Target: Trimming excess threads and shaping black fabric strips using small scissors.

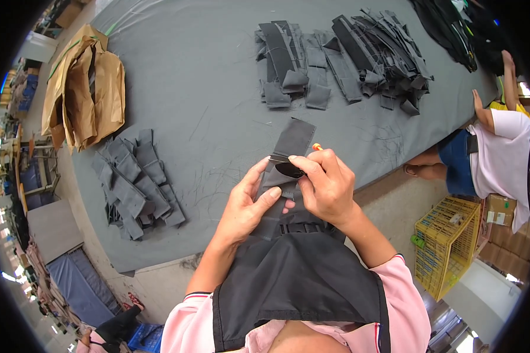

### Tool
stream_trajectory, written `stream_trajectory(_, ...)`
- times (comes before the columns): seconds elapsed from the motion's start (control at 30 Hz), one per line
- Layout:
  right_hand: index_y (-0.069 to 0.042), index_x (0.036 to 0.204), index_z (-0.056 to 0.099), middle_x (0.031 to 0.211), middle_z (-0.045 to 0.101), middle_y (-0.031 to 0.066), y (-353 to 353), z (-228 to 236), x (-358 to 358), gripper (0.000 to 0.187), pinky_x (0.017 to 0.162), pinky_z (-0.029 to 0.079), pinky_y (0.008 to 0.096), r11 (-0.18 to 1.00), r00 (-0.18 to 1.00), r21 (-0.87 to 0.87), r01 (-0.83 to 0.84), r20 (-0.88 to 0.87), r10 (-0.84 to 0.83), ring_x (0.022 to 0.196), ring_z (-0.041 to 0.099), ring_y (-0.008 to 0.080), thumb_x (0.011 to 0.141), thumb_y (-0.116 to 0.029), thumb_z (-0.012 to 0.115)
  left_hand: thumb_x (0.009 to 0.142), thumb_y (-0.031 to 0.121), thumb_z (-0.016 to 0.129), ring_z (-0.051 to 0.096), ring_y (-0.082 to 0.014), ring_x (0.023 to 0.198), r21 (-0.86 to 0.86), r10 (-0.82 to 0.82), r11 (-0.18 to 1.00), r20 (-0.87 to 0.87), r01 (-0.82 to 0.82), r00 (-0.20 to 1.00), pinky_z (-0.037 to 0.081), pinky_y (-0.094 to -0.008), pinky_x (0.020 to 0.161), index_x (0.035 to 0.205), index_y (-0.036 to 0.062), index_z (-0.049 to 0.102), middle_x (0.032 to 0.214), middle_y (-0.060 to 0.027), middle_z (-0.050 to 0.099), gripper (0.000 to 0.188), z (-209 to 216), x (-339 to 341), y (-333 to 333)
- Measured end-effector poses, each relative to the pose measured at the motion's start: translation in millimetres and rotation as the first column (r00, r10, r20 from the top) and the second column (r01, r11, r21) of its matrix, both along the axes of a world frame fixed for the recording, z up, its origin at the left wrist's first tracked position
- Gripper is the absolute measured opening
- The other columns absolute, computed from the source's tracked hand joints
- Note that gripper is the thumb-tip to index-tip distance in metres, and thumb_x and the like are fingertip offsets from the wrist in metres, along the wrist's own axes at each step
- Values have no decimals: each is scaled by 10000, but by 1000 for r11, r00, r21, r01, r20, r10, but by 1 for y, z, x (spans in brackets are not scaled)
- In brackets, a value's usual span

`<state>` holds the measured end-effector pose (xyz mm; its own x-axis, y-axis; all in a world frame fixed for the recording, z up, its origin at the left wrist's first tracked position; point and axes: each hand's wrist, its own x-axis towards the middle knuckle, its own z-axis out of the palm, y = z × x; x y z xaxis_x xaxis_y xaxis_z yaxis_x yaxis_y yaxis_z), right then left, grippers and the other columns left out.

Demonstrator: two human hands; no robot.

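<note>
Just in front of my body, over the table's near edge, I hold a dark grey fabric strip [295, 136] with a stitched edge. My left hand [241, 206] is closed on its left side, thumb on top and fingers underneath. My right hand [330, 185] is closed at the strip's right side, thumb and forefinger pinching close to a dark opening or fold [288, 170]. A slim tool with an orange end [317, 146] pokes out above the right forefinger; the rest of it is hidden by the hand.
Similar grey strips lie in a heap [138, 185] at the left and in larger piles [377, 62] at the far right of the grey-covered table [188, 76]. A brown paper bag [85, 88] stands far left. A yellow crate [447, 244] and another person [500, 147] are at the right.
</note>
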<state>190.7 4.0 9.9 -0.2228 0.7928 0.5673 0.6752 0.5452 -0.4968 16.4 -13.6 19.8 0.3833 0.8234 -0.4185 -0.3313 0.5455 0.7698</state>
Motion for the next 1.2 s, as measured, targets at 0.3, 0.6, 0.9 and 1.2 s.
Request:
stream_trajectory(0.3,-29,990,609,733,501,62,-3,-4,-1,440,467,441,301,999,999,27,46,-5,-46,547,544,198,561,69,614,891,36,555,640,-208,841,16,-7,1000,10,6,1000,531,-298,707,1388,-38,274,1188,-160,524,576,3,3,-3)
stream_trajectory(0.6,-27,973,615,730,490,69,-5,0,-2,348,459,442,313,999,999,-15,46,-18,-46,525,539,200,637,62,628,884,58,574,645,-206,817,-9,21,1000,48,-20,999,536,-297,690,1372,-29,316,1160,-155,553,558,0,4,-5)
stream_trajectory(0.9,-14,928,634,782,486,55,1,4,4,180,557,463,251,912,869,-401,-82,-477,-132,643,542,123,754,7,674,912,204,556,660,-221,784,-172,65,985,202,-29,977,563,-311,685,1243,-2,457,1116,-180,599,402,-12,-9,6)
stream_trajectory(1.2,-34,954,624,789,446,17,-8,-7,8,211,548,406,207,886,844,-448,-123,-517,-145,657,471,74,754,-10,687,926,173,526,658,-245,832,-166,147,980,249,-108,957,566,-359,735,1214,6,472,1147,-186,588,337,-15,-8,9)
